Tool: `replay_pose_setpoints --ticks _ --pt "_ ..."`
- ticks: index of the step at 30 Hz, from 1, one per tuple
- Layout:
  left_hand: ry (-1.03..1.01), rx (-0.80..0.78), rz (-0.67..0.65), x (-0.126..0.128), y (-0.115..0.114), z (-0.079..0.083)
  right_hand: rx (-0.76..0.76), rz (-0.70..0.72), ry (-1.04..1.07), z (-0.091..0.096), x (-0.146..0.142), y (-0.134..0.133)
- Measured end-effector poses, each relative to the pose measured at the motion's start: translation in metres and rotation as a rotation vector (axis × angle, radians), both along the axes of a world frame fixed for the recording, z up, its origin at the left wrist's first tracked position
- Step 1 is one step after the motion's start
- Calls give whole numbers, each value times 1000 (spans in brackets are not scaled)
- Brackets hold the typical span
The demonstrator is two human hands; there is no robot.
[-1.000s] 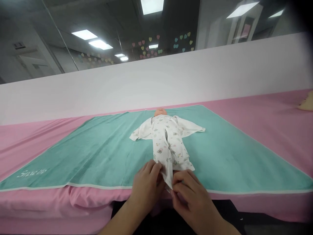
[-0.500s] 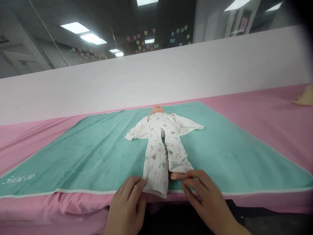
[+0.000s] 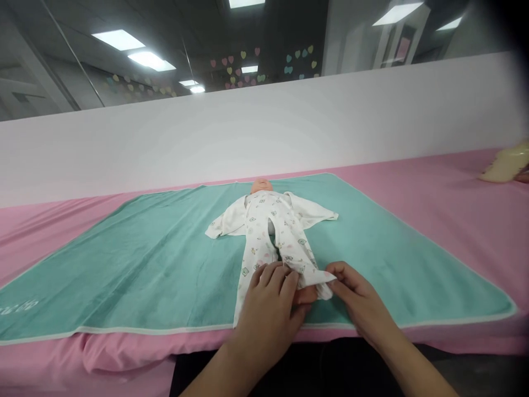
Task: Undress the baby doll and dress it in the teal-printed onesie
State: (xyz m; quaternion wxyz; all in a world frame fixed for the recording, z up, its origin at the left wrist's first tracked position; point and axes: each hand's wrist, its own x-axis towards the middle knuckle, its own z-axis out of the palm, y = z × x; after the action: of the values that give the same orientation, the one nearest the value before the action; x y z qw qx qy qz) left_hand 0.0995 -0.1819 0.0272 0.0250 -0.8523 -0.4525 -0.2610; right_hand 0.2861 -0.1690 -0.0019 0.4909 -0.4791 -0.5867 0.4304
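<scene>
A baby doll (image 3: pixel 261 186) lies on its back on a teal towel (image 3: pixel 124 275), with only its head clearly showing. It wears a white sleepsuit (image 3: pixel 264 231) printed with small motifs. My right hand (image 3: pixel 357 295) pinches the cuff of the suit's leg on the right of the view. My left hand (image 3: pixel 266 314) is shut around that same leg, just beside the cuff, and its fingers lie over the fabric. The doll's foot is hidden by my hands and the cloth.
Pink sheeting (image 3: pixel 433 220) covers the table under the towel and folds over its near edge. A beige padded object (image 3: pixel 502 164) lies at the far right. A white partition (image 3: pixel 248 132) runs behind, with heart stickers on glass above it.
The suit's legs, bunched earlier, now lie apart. My hands have moved from the lower ends of the legs onto the right-hand leg, and the doll's bare foot seen earlier is now covered.
</scene>
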Motion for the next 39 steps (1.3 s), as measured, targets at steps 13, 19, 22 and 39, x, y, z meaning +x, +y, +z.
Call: replay_pose_setpoints --ticks 13,19,22,39 --pt "93 -56 201 39 18 -6 -70 133 -20 9 3 -5" --pt "73 -78 174 40 13 -15 109 110 -242 2 1 -5" --pt "51 -85 164 37 9 -18 150 58 -294 -2 -2 -4" --pt "-100 73 -60 12 -23 -19 239 196 -360 -8 -5 -24"
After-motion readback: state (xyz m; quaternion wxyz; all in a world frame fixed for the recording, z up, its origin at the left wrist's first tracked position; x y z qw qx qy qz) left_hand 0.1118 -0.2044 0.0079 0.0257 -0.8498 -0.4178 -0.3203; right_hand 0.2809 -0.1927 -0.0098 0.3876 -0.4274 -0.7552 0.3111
